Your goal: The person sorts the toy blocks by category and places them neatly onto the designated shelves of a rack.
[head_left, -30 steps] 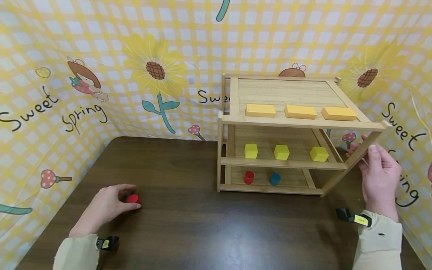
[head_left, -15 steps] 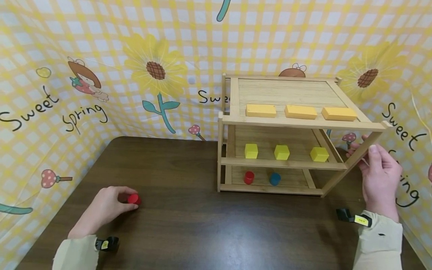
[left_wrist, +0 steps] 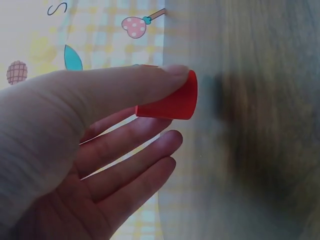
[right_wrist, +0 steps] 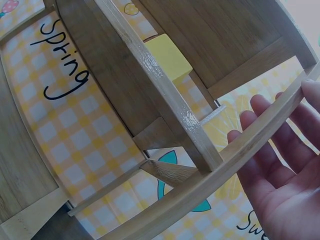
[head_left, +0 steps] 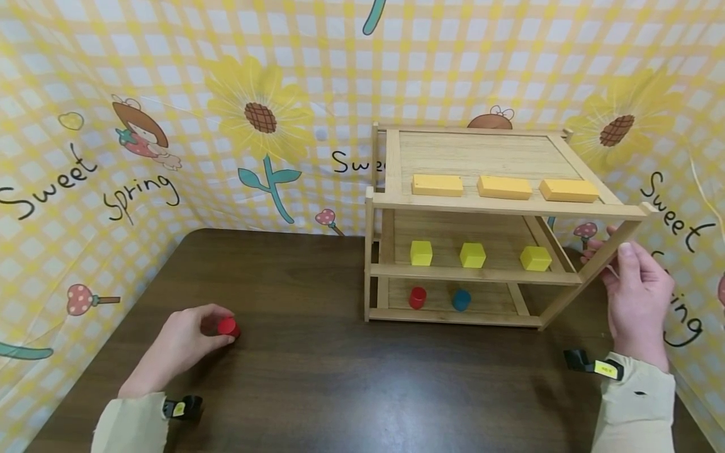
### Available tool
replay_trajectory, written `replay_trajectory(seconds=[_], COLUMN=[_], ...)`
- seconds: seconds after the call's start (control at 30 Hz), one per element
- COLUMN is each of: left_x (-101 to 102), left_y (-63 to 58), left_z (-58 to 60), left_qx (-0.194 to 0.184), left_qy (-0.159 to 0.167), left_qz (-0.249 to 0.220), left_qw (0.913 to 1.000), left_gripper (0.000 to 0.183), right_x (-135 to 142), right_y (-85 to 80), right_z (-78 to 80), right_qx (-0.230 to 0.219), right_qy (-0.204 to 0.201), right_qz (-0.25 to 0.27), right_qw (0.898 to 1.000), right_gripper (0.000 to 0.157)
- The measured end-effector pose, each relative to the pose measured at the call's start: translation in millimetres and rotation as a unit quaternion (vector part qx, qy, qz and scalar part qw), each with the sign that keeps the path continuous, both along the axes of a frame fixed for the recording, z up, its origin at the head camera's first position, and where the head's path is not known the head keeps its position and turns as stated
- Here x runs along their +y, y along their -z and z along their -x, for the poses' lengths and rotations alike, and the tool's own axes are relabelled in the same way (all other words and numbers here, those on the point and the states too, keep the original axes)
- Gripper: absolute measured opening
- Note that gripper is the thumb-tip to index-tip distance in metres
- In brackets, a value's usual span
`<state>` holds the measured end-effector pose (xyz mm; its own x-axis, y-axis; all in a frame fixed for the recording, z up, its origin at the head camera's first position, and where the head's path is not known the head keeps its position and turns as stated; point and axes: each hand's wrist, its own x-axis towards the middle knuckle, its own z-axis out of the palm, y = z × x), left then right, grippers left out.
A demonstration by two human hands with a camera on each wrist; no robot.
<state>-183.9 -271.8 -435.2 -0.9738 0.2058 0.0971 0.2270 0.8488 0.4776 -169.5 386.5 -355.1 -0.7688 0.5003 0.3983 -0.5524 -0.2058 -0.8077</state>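
Note:
My left hand [head_left: 184, 336] pinches a small red cylinder block [left_wrist: 172, 102] between thumb and forefinger, over the left part of the table. The left wrist view shows the other fingers spread below it and the block's shadow on the wood. My right hand [head_left: 640, 289] is at the right front post of a three-tier wooden shelf [head_left: 504, 204]. In the right wrist view its thumb lies on the post [right_wrist: 270, 125] and the fingers pass behind it. On the bottom tier stand a red cylinder [head_left: 418, 298] and a blue cylinder [head_left: 461, 300].
The middle tier carries three yellow cubes [head_left: 472, 255]; three yellow-orange rectangular blocks [head_left: 504, 187] line the top tier's front edge. The shelf stands at the right back of the dark wooden table [head_left: 317, 377]. A yellow checked cloth [head_left: 334, 75] hangs round the back and sides.
The left hand has closed its fingertips on the red cylinder and shifted it slightly up and to the right. The right hand and the shelf have stayed put.

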Motion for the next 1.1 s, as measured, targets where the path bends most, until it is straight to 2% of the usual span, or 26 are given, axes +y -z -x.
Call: replay_trajectory(seconds=[0.17,0.33,0.57,0.83,1.1], left_x=[2.6,5.0,12.4,20.9,28.8], left_y=[-0.5,-0.9,-1.0,-0.9,-1.3], left_z=[2.5,3.8,4.6,6.8,8.6], left_qx=[0.009,0.03,0.025,0.06,0.049], left_qy=[-0.002,0.001,0.005,0.022,0.023], left_qz=[-0.019,-0.018,-0.037,-0.038,-0.054], left_qw=[0.9998,0.9994,0.999,0.9972,0.9971], left_gripper=[0.031,0.032,0.034,0.035,0.035], right_x=[0.5,1.1,1.2,1.2,0.2], right_y=[0.3,0.1,0.1,0.8,0.5], right_z=[0.2,0.8,0.5,0.1,0.0], right_qx=[-0.003,-0.006,-0.011,0.0,-0.003], right_qy=[0.002,0.002,0.004,0.0,-0.001], right_qz=[-0.002,-0.008,-0.011,0.001,0.005], right_qw=[1.0,1.0,1.0,1.0,1.0], right_gripper=[0.042,0.041,0.04,0.042,0.042])
